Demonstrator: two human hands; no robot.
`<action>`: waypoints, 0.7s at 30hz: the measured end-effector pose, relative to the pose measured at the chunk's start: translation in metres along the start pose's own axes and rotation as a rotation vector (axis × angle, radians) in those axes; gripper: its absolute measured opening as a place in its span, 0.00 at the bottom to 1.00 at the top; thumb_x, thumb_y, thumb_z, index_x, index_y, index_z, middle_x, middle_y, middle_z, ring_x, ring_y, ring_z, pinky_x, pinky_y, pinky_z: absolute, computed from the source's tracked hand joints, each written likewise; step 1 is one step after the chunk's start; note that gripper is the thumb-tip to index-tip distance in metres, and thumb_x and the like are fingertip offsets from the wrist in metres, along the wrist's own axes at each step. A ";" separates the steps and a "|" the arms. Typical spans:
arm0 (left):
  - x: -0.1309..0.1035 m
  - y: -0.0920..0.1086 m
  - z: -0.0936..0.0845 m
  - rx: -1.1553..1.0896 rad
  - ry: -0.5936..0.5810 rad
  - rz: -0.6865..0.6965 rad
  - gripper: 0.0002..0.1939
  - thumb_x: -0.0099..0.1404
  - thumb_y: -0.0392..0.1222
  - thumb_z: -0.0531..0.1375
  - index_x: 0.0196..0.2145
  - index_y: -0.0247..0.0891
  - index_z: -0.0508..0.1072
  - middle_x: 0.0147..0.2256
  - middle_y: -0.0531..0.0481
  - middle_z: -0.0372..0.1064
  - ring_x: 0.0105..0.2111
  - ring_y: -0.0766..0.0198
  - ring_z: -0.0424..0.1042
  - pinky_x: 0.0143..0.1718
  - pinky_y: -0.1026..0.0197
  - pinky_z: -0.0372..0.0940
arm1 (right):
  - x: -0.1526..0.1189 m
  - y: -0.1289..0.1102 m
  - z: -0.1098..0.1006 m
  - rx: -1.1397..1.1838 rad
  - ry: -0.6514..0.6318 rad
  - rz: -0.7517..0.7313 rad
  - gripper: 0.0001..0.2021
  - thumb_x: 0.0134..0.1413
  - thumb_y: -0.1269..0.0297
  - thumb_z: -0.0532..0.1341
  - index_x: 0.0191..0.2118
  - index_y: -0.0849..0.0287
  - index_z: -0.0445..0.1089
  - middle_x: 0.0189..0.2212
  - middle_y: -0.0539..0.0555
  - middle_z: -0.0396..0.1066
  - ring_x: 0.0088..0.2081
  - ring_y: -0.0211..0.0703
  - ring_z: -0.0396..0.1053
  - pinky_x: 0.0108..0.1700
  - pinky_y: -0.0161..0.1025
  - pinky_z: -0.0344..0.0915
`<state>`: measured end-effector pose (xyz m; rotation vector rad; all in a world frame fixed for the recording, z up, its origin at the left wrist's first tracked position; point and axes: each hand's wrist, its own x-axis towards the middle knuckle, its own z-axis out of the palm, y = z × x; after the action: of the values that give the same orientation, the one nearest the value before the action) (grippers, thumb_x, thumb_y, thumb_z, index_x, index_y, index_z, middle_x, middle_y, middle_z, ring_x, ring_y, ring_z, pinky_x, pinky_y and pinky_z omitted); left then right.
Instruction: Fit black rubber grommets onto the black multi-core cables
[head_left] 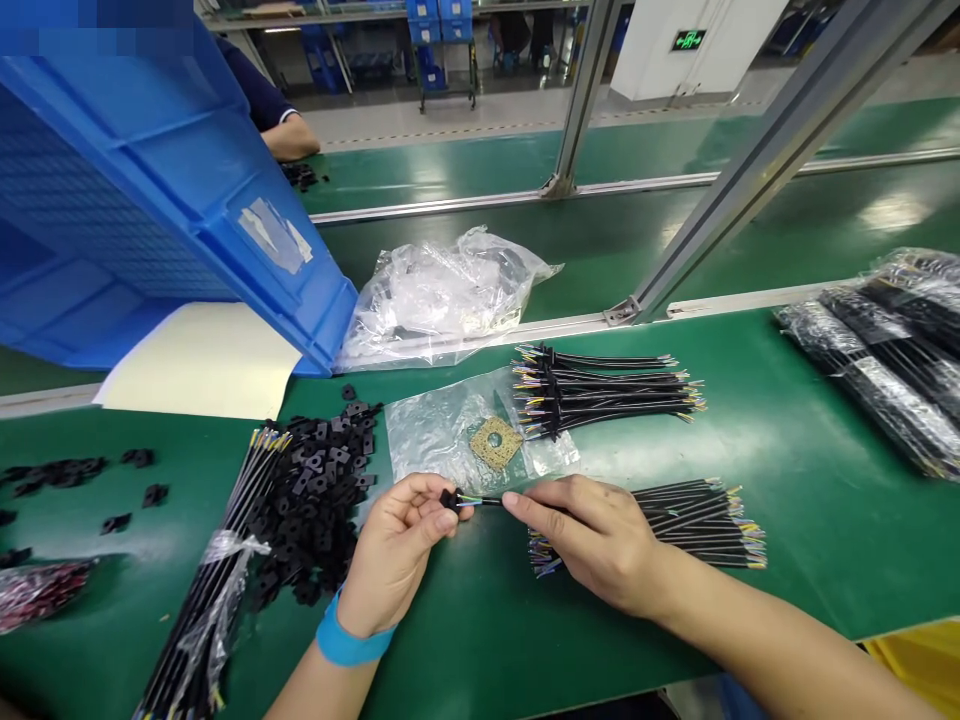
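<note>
Between finger and thumb, my left hand (409, 540) pinches a small black plastic part (449, 499). My right hand (592, 535) grips a black cable (491, 501) near its end, where thin coloured wires reach the black part. Left of my left hand lies a heap of similar black parts (319, 480). Partly under my right hand is a pile of black cables (697, 525) with coloured wire ends. Behind it, another cable bundle (615, 390) has black parts near its left ends. A tan square piece with a hole (496, 443) rests on a clear plastic bag (420, 425).
A large blue crate (172, 170) stands tilted at the back left, beside a cream sheet (206, 360) and crumpled clear plastic (450, 290). Wrapped cables (885, 350) lie right; a tied cable bundle (217, 580) lies left. A metal post (780, 150) rises behind. Another person's arm (289, 135) rests beyond the crate.
</note>
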<state>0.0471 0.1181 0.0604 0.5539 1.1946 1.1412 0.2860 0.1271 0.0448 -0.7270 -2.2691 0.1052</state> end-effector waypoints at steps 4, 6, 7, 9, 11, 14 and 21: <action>0.000 0.000 -0.002 0.031 0.004 -0.005 0.23 0.37 0.53 0.82 0.27 0.39 0.83 0.19 0.55 0.70 0.22 0.70 0.73 0.34 0.67 0.75 | 0.003 -0.001 -0.006 -0.053 -0.040 -0.053 0.18 0.72 0.76 0.50 0.59 0.66 0.72 0.41 0.59 0.78 0.38 0.42 0.73 0.38 0.37 0.72; 0.000 0.001 -0.002 0.061 0.014 0.000 0.23 0.37 0.54 0.82 0.27 0.39 0.83 0.18 0.55 0.70 0.21 0.71 0.72 0.31 0.68 0.74 | 0.006 -0.003 -0.010 -0.094 -0.037 -0.089 0.18 0.73 0.74 0.49 0.58 0.66 0.73 0.41 0.58 0.79 0.38 0.42 0.73 0.37 0.38 0.71; 0.000 0.001 -0.003 0.079 0.021 0.006 0.23 0.37 0.54 0.82 0.27 0.39 0.83 0.18 0.55 0.70 0.21 0.72 0.71 0.29 0.69 0.73 | 0.008 -0.003 -0.012 -0.116 -0.030 -0.108 0.18 0.73 0.74 0.50 0.57 0.66 0.74 0.41 0.58 0.80 0.38 0.42 0.73 0.36 0.38 0.70; 0.001 0.001 -0.004 0.119 0.036 0.028 0.22 0.38 0.53 0.82 0.28 0.39 0.83 0.19 0.54 0.71 0.20 0.72 0.70 0.25 0.71 0.70 | 0.010 -0.004 -0.015 -0.151 -0.021 -0.140 0.17 0.73 0.74 0.51 0.56 0.66 0.74 0.40 0.57 0.80 0.37 0.42 0.73 0.34 0.37 0.69; 0.001 0.000 -0.007 0.174 0.035 0.066 0.20 0.40 0.50 0.81 0.29 0.39 0.84 0.20 0.53 0.73 0.21 0.71 0.71 0.25 0.71 0.70 | 0.010 -0.004 -0.016 -0.163 -0.036 -0.139 0.17 0.72 0.73 0.52 0.56 0.66 0.74 0.40 0.56 0.81 0.37 0.41 0.74 0.33 0.37 0.69; 0.003 -0.004 -0.013 0.289 -0.016 0.139 0.14 0.46 0.44 0.79 0.31 0.40 0.85 0.23 0.51 0.77 0.24 0.66 0.75 0.28 0.68 0.73 | 0.007 -0.002 -0.014 -0.119 -0.064 -0.073 0.17 0.71 0.74 0.52 0.57 0.64 0.74 0.42 0.57 0.80 0.38 0.42 0.74 0.36 0.38 0.72; 0.001 -0.014 -0.013 0.456 -0.156 0.187 0.09 0.51 0.40 0.76 0.32 0.39 0.85 0.25 0.48 0.79 0.26 0.63 0.78 0.29 0.66 0.75 | 0.005 -0.003 -0.011 -0.064 -0.051 -0.062 0.15 0.70 0.74 0.53 0.54 0.65 0.74 0.41 0.58 0.81 0.36 0.42 0.75 0.37 0.38 0.75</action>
<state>0.0405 0.1109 0.0441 1.1010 1.2905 0.9590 0.2896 0.1255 0.0569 -0.6932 -2.3502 0.0222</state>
